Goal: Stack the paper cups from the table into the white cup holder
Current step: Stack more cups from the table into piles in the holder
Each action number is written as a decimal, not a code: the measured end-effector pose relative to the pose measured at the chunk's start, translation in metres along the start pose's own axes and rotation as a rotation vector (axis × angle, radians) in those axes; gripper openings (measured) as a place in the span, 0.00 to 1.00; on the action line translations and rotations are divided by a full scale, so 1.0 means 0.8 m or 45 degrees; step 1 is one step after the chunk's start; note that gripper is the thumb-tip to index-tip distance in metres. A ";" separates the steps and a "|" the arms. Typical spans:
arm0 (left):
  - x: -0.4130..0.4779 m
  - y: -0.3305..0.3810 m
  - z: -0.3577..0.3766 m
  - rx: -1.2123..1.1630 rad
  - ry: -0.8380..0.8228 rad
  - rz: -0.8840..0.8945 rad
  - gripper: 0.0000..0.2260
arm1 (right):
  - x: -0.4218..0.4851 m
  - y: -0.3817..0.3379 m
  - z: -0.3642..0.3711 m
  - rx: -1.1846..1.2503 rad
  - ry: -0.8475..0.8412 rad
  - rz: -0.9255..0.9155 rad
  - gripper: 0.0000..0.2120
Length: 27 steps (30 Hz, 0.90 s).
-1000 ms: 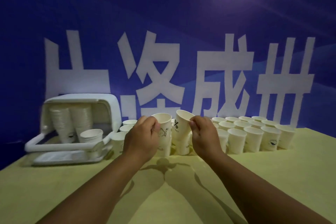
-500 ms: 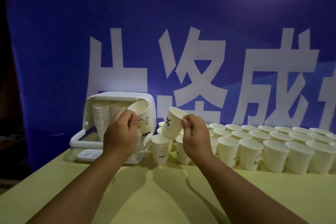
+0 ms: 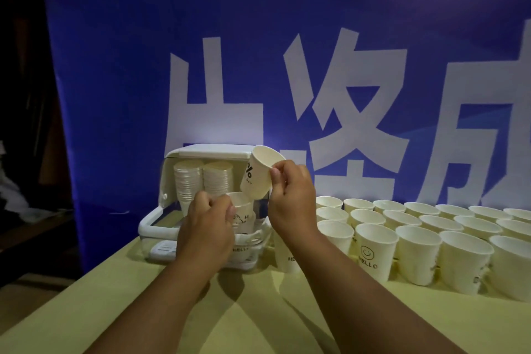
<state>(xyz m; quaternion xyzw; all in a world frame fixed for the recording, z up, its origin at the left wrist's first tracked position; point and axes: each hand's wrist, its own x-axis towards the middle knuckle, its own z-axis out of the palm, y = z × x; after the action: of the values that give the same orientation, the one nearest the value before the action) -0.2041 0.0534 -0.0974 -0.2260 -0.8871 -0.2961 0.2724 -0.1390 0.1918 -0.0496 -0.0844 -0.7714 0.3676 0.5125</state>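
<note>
Lowered, left hand [image 3: 205, 227] half hides its cup [image 3: 242, 208] in holder [image 3: 212, 151].

Body parts in view: two hands and two forearms.

Left hand [image 3: 205, 227]: bare. The back of the hand and the knuckle ridges show, and the surface reads smooth and evenly shaded.

Right hand [image 3: 293, 198]: bare. One thumbnail [image 3: 274, 175] is visible. It is short and rounded at the tip.

Left forearm [image 3: 161, 304] and right forearm [image 3: 359, 290]: bare along the whole visible length, from the wrist to the lower frame edge. Both widen steadily away from the wrist.

Lighting is dim. Fine surface detail on the forearms, possibly light hair, cannot be resolved. The upper arms lie outside the frame, so whatever is worn there cannot be told.
</note>
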 end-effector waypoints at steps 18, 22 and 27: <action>-0.009 -0.004 0.003 -0.235 -0.089 -0.062 0.27 | -0.015 0.013 0.015 -0.668 -0.549 -0.171 0.14; -0.008 -0.004 0.010 -0.212 -0.004 -0.064 0.17 | -0.016 0.022 0.019 -0.692 -0.443 -0.117 0.16; -0.003 -0.004 0.014 -0.209 0.053 -0.086 0.12 | -0.019 0.028 0.023 -0.749 -0.445 -0.047 0.16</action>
<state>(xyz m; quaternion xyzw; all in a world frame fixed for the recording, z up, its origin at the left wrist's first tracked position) -0.2079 0.0578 -0.1073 -0.2112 -0.8611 -0.3817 0.2613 -0.1533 0.1908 -0.0792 -0.1505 -0.9219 0.1289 0.3328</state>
